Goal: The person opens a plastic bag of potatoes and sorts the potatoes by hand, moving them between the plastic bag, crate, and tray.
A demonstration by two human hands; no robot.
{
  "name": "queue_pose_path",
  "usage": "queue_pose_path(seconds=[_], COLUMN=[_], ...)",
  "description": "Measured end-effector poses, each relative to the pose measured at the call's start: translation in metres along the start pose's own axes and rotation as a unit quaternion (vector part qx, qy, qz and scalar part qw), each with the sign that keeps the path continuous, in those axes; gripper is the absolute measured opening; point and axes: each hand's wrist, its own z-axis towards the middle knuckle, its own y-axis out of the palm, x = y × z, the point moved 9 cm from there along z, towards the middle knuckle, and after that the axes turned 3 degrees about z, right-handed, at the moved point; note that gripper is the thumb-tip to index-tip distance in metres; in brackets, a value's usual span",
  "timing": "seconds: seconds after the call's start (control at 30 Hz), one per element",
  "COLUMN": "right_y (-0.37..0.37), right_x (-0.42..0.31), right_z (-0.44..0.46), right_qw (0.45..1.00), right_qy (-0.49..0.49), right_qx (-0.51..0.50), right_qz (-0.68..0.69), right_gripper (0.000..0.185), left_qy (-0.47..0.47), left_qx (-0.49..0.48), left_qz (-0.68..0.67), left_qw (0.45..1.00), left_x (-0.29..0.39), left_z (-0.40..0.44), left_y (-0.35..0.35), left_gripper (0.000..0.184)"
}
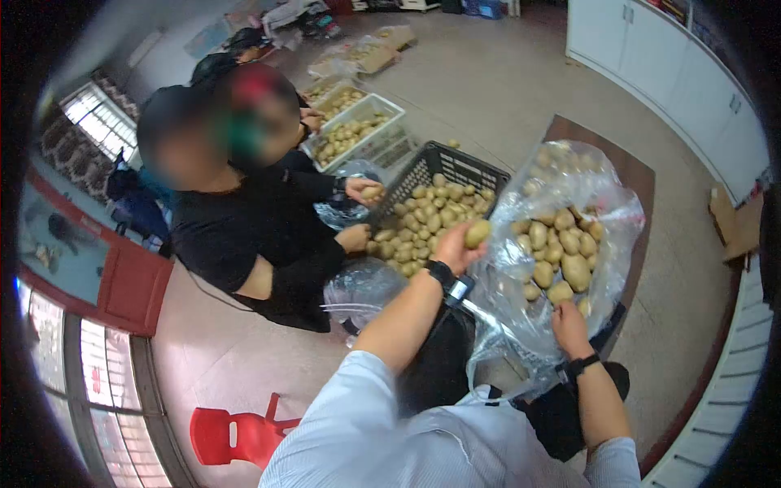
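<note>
My left hand [457, 250] is closed around a potato [477, 234], held above the near right side of a black plastic crate [468, 161]. Many loose potatoes [427, 213] fill that crate. To its right lies a clear plastic bag [614, 191], its mouth spread wide over more potatoes [576, 270]. My right hand [569, 327] reaches into the near part of this bag, fingers closed on another potato [560, 293]. Part of that grip is hidden by the back of the hand.
A co-worker in black sits left of the crate, one hand [366, 191] holding a potato; others sit beyond. White crates [370, 122] of potatoes stand behind. Under the bag is a dark brown tabletop [634, 175]. A red chair [240, 435] stands lower left, white cabinets [651, 49] upper right.
</note>
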Motion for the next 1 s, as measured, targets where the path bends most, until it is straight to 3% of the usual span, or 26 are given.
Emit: queue_pose_path(seconds=[0.07,0.13,0.23,0.33,0.4,0.47,0.67,0.83,1.0], right_y=[-0.003,-0.001,-0.001,0.000,-0.003,-0.002,0.016,0.025,0.018], right_x=[-0.001,-0.001,0.000,0.002,0.002,0.004,0.005,0.018,0.020], right_z=[0.001,-0.001,-0.003,-0.005,-0.008,-0.008,-0.011,-0.012,-0.011], right_qw=[1.000,1.000,0.998,0.996,0.994,0.992,0.986,0.968,0.978], right_qy=[0.001,-0.012,-0.012,0.013,0.027,0.026,0.023,0.098,0.096], right_qx=[0.008,0.001,0.002,-0.008,-0.016,-0.023,-0.044,-0.120,-0.087], right_qz=[-0.008,-0.028,-0.054,-0.086,-0.106,-0.124,-0.161,-0.199,-0.165], right_gripper=[0.013,0.014,0.017,0.019,0.021,0.024,0.040,0.052,0.053], left_qy=[0.138,0.162,0.216,0.183,0.041,-0.075,-0.063,-0.041,-0.062], left_qx=[0.057,0.082,0.095,0.120,0.131,0.146,0.241,0.251,0.249], left_qz=[0.266,0.314,0.359,0.299,0.031,-0.213,-0.206,-0.211,-0.197], left_qw=[0.952,0.932,0.903,0.929,0.990,0.963,0.946,0.944,0.946], left_x=[0.031,0.030,-0.024,-0.051,-0.047,-0.031,-0.018,-0.014,-0.016], left_z=[-0.012,-0.007,0.053,0.074,0.055,0.025,0.003,0.001,-0.001], left_y=[-0.010,-0.025,-0.079,-0.118,-0.105,-0.076,-0.090,-0.098,-0.098], left_gripper=[0.057,0.063,0.051,0.051,0.044,0.038,0.036,0.034,0.030])
